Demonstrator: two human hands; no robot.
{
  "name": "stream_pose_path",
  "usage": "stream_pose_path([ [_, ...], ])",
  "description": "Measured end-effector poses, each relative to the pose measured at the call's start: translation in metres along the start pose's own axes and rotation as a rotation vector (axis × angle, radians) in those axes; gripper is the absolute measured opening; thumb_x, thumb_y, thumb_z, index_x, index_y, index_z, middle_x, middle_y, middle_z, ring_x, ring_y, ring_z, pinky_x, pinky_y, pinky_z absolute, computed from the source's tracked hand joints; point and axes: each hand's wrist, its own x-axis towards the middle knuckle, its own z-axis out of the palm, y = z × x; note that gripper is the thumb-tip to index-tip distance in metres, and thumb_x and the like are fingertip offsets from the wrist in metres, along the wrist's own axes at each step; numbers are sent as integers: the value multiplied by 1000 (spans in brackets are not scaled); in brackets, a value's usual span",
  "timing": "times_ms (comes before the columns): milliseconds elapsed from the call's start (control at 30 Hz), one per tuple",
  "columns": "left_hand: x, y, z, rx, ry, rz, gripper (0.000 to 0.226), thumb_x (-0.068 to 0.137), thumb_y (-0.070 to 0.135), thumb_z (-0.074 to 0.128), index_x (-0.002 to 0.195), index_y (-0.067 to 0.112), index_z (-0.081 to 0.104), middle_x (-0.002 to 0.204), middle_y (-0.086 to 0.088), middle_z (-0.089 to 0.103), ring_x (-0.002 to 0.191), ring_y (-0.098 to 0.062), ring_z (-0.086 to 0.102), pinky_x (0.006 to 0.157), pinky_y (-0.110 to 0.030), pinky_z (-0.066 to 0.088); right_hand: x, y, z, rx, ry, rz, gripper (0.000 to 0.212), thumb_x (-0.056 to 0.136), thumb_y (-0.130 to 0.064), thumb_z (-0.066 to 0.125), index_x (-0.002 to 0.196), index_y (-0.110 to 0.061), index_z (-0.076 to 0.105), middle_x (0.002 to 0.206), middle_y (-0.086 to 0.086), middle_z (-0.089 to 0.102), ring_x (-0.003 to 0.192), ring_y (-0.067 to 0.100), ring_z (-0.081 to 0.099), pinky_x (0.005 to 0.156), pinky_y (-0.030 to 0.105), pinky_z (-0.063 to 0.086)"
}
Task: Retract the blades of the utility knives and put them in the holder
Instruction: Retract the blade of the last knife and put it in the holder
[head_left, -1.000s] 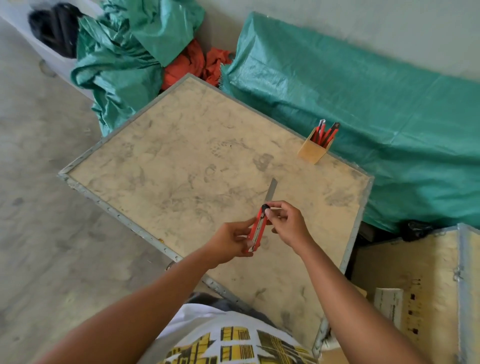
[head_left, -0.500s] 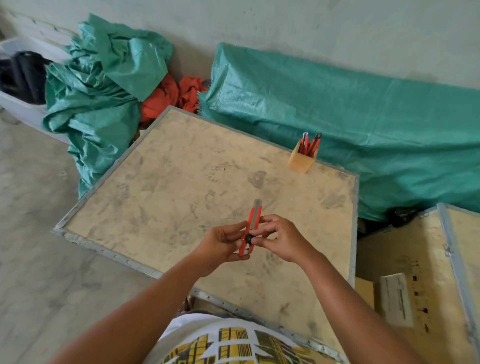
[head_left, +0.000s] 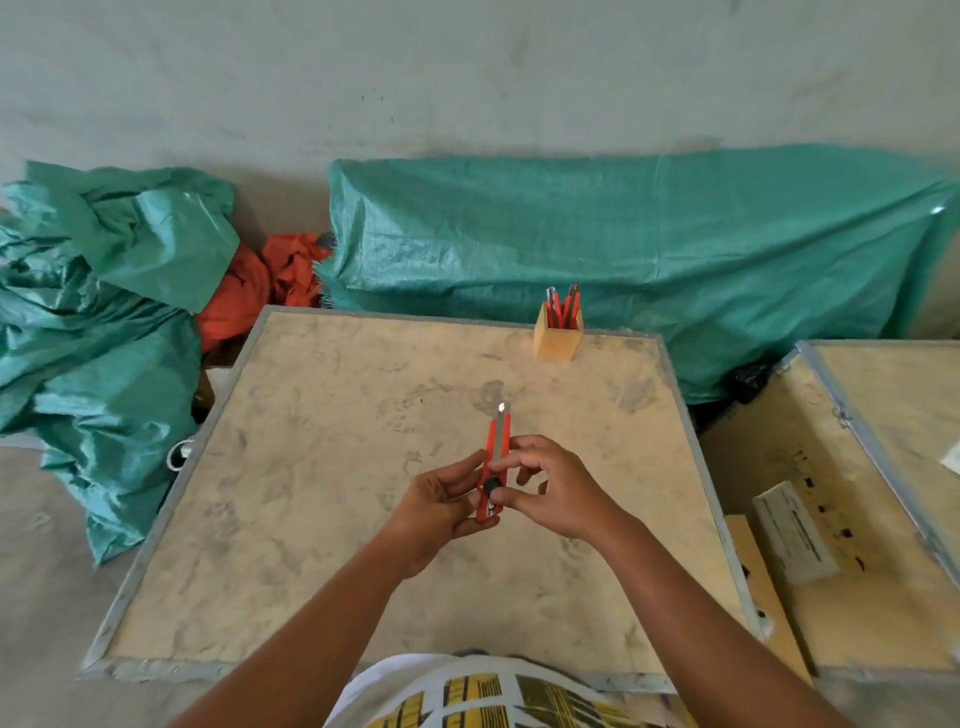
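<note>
Both hands hold one red utility knife (head_left: 497, 441) upright above the middle of the wooden table (head_left: 322, 467). My left hand (head_left: 441, 506) grips its lower body. My right hand (head_left: 553, 488) pinches it from the right, thumb on the black slider. Only a short tip of blade shows at the knife's top. A small wooden holder (head_left: 557, 340) stands at the table's far edge, with several red knives (head_left: 563, 304) sticking out of it.
Green tarpaulin (head_left: 623, 249) covers a long shape behind the table, and more of it is heaped at the left (head_left: 93, 312) beside orange cloth (head_left: 260, 280). A second wooden crate (head_left: 857, 493) sits close on the right.
The blade has slid back from a long exposed strip to a short tip. My right thumb moved down the knife with the slider. The view has swung, squaring up the table.
</note>
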Motion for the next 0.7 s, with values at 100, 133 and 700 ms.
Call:
stream_pose_path([
  [100, 8, 13, -11, 48, -46, -19, 48, 94, -9, 53, 135, 15, 57, 123, -11, 71, 103, -31, 71, 89, -43, 59, 7, -7, 8, 27, 72, 30, 21, 78, -27, 86, 98, -26, 79, 125, -13, 61, 85, 2, 60, 69, 4, 43],
  [133, 11, 17, -13, 68, -65, -27, 48, 94, -9, 54, 136, 15, 57, 123, -10, 71, 104, -31, 71, 90, -43, 59, 8, -9, 11, 38, 112, 49, 21, 75, -29, 88, 93, -24, 78, 122, -12, 62, 85, 3, 60, 68, 4, 43],
  [700, 63, 49, 24, 246, -198, -57, 47, 92, -8, 57, 129, 21, 64, 120, -9, 73, 101, -27, 70, 87, -39, 60, 24, 22, -19, 357, 422, 193, 19, 89, -19, 75, 107, -27, 75, 109, -10, 75, 84, 11, 74, 81, 32, 62],
])
